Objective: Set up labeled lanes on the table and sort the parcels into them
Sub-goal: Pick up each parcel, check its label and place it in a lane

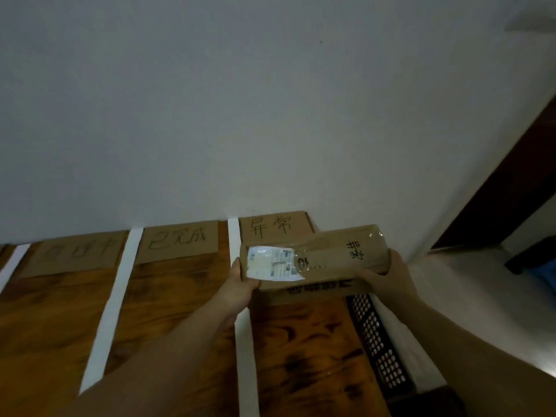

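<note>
The parcel (316, 257) is over the far right part of the table (180, 311); whether it touches the top cannot be told. The left hand (240, 281) grips its left end and the right hand (388, 275) its right end. Just behind the parcel, partly hidden by it, the card marked 异常 (270, 227) lies on the table against the wall (270, 115). Just left of the parcel, the nearest tape strip (242, 350) runs from the wall toward the person, under the left wrist. Further left come the card marked 已完成 (180, 240), the second tape strip (114, 296), the third card (78, 254) and the farthest tape strip (12, 263). Below the parcel's right end, the perforated crate (376, 341) stands beside the table's right edge
</note>
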A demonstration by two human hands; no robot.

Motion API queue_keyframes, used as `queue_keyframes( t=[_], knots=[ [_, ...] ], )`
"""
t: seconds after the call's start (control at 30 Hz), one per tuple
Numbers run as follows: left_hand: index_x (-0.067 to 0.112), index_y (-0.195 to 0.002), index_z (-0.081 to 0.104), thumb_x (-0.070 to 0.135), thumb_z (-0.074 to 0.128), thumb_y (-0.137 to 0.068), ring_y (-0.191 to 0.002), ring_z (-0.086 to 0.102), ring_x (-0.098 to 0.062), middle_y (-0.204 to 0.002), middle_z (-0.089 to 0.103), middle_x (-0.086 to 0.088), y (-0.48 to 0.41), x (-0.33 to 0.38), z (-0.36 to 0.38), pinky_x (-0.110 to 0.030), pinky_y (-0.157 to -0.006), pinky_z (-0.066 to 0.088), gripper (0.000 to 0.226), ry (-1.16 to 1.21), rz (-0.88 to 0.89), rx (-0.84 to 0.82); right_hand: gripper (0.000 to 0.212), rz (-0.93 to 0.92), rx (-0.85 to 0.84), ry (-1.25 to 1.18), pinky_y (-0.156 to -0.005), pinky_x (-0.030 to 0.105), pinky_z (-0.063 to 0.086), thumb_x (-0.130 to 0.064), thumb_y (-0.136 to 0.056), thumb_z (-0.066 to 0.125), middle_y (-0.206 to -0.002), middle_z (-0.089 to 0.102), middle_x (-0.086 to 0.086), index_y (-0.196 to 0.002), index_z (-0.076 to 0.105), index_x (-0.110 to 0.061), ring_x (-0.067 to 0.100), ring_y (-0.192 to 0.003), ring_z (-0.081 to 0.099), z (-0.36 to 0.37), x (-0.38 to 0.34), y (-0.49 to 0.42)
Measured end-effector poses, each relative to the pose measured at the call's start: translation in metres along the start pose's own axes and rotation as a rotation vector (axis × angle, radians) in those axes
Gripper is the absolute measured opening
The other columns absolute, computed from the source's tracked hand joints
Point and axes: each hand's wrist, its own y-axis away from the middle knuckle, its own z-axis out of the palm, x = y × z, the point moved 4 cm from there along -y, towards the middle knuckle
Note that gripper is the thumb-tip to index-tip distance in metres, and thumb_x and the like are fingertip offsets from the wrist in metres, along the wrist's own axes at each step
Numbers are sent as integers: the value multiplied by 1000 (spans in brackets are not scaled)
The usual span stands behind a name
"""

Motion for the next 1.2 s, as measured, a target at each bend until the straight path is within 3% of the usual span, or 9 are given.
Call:
queue_keyframes(
  t=[0.1,0.17,0.33,0.53,0.67,0.8,0.97,1.1,1.2],
  knots=[
    [34,-141,29,10,49,-95,-126,44,-22,-135,50,4,-14,-12,16,-48,-108,38,55,-7,-87,49,85,45,-72,28,-87,44,55,-61,-56,79,-122,53,-1,-127,43,-29,22,-110,55,6,36,-29],
    [34,-143,26,11,50,-95,-128,43,-22,-138,48,4,-21,-20,23,-48,-109,36,58,-33,-125,61,93,89,-120,51,-92,46,51,-68,-54,76,-124,52,-5,-132,40,-33,20,-113,54,12,58,-41],
    [32,-147,21,16,48,-97,-134,36,-23,-140,44,4,-35,-22,30,-44,-110,34,59,-103,-145,122,84,105,-149,-11,-93,48,51,-66,-51,75,-121,57,-3,-123,46,-33,21,-110,57,28,82,-66],
    [31,-152,4,23,49,-97,-138,31,-29,-154,27,-3,-54,-16,18,-50,-111,33,72,-169,-182,183,95,135,-204,27,-105,48,41,-54,-69,74,-138,39,5,-145,27,-22,29,-125,43,37,52,-70],
    [30,-152,3,26,54,-95,-138,31,-30,-156,26,-4,-53,-7,17,-47,-112,32,77,-227,-201,178,96,204,-237,115,-107,44,37,-47,-76,73,-147,24,13,-148,19,-17,36,-130,35,36,46,-74],
    [31,-151,10,37,66,-85,-137,33,-28,-155,26,-5,-34,5,7,-46,-108,33,87,-236,-154,192,94,184,-259,192,-108,48,34,-47,-74,74,-145,26,13,-146,21,-16,36,-132,31,26,31,-64],
    [32,-151,3,35,56,-92,-142,24,-31,-158,19,-5,0,15,-34,-49,-112,27,79,-347,-136,270,85,0,-215,358,-107,50,35,-53,-74,64,-142,34,11,-144,28,-22,34,-130,33,21,-8,-41],
    [26,-153,7,35,55,-94,-140,29,-27,-156,23,-6,55,23,-77,-37,-107,30,76,-417,-83,297,69,-220,-336,501,-104,38,36,-53,-84,55,-143,38,6,-143,35,-23,28,-130,35,51,-81,0],
    [23,-153,11,37,55,-94,-144,21,-26,-159,15,-5,109,25,-129,-36,-112,24,75,-498,-42,334,76,-366,-403,552,-108,41,31,-56,-85,54,-153,30,8,-148,30,-22,28,-138,29,95,-142,49]
  ],
)
